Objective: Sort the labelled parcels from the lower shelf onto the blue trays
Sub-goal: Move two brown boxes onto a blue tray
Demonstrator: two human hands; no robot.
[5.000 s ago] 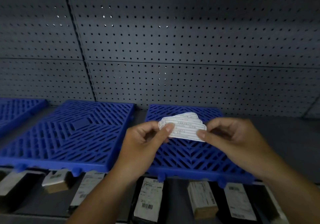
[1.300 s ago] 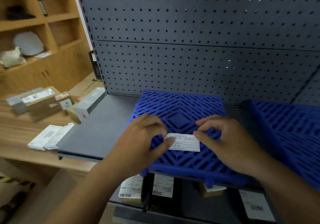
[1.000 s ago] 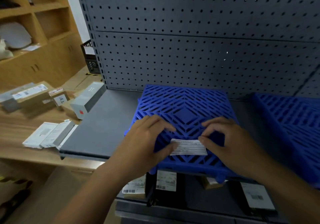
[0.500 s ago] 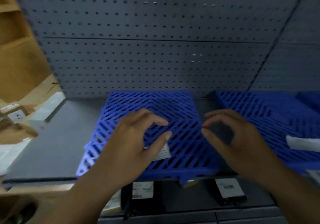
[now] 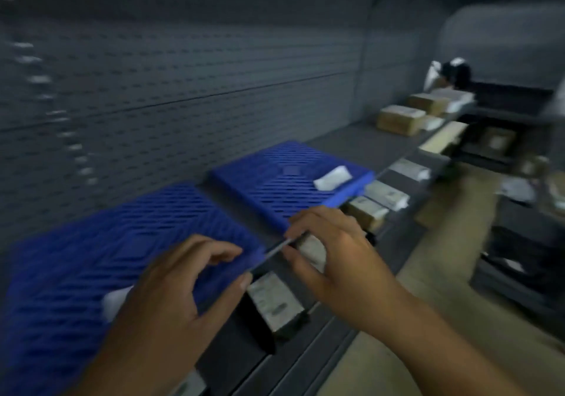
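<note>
Parcel labels (image 5: pixel 269 297) blurred unreadable, right hand (image 5: pixel 336 252) pinching thin slip (image 5: pixel 275 250), left hand (image 5: pixel 171 297) curled, grip unclear

No readable text, frame is motion-blurred. Labels on the parcels (image 5: pixel 275 302) just below the right grip (image 5: pixel 336 258): print illegible. Paper slip (image 5: pixel 276 249) pinched in that grip is edge-on, nothing legible.

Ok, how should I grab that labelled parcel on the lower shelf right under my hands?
Probably pinch the parcel across its two long sides near the front end, coming from the aisle side: the blue tray overhangs its back.
</note>
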